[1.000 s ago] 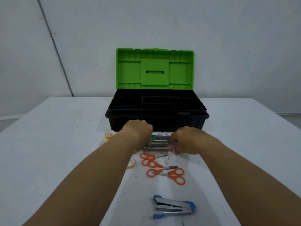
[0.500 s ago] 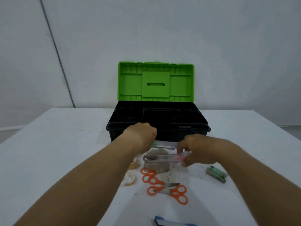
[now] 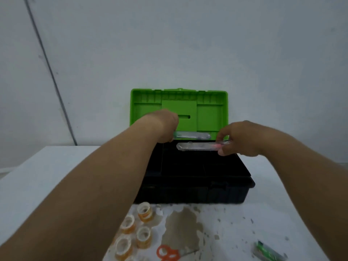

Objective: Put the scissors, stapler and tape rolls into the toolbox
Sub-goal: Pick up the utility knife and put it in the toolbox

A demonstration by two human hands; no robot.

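The black toolbox (image 3: pixel 244 178) stands with its green lid (image 3: pixel 211 113) up against the wall. Over its rear compartments my left hand (image 3: pixel 165 127) grips a clear stapler with a green end (image 3: pixel 194 135). My right hand (image 3: pixel 239 138) pinches a second clear stapler with a pink end (image 3: pixel 195 146), slightly lower and nearer. Both staplers lie level, above the box. Several orange-tinted tape rolls (image 3: pixel 144 211) sit on the table in front of the box at the left. Orange scissor handles (image 3: pixel 166 252) show at the bottom edge.
A small green and grey stapler (image 3: pixel 269 253) lies on the white table at the lower right. A brownish stain (image 3: pixel 180 225) and scattered specks mark the table in front of the box. The wall is close behind the lid.
Both hands have lifted the two clear staplers off the table and carried them up and forward over the toolbox. The view has moved forward, so the blue stapler has dropped out of sight.
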